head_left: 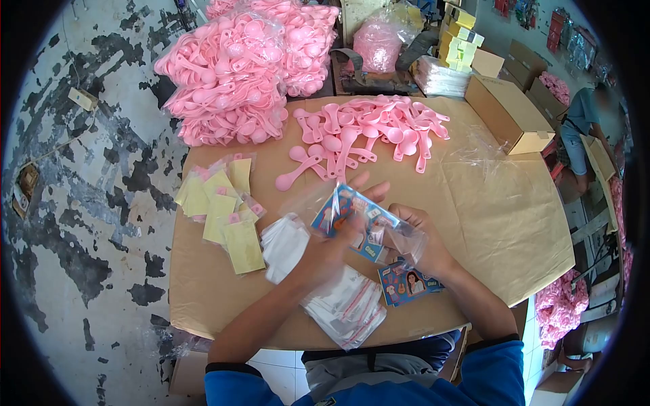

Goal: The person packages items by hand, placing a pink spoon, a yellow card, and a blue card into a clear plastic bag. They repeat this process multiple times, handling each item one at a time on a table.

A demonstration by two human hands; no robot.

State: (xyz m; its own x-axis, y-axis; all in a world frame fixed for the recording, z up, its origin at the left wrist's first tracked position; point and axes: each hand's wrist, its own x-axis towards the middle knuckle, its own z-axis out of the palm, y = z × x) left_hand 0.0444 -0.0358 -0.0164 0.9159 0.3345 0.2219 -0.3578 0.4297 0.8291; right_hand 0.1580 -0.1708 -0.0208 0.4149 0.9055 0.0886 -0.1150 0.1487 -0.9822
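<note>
My left hand (336,245), partly smeared by motion, pinches a blue printed card (350,208) with its thumb across the front and other fingers behind. My right hand (428,245) grips a clear plastic bag (405,245) that overlaps the card's lower right end. Under my right wrist lie more blue printed cards (408,284). A stack of clear, white-looking plastic bags (349,308) lies below my left forearm. To the left, several packed pouches with yellow cards (242,245) rest on the table. Beyond my hands, loose pink spoons (349,145) are heaped.
Large clear sacks of pink spoons (227,74) stand at the back left of the brown-covered table (501,223). A cardboard box (508,115) sits at the back right, near crumpled clear plastic (481,157). Another person (581,128) is at the far right.
</note>
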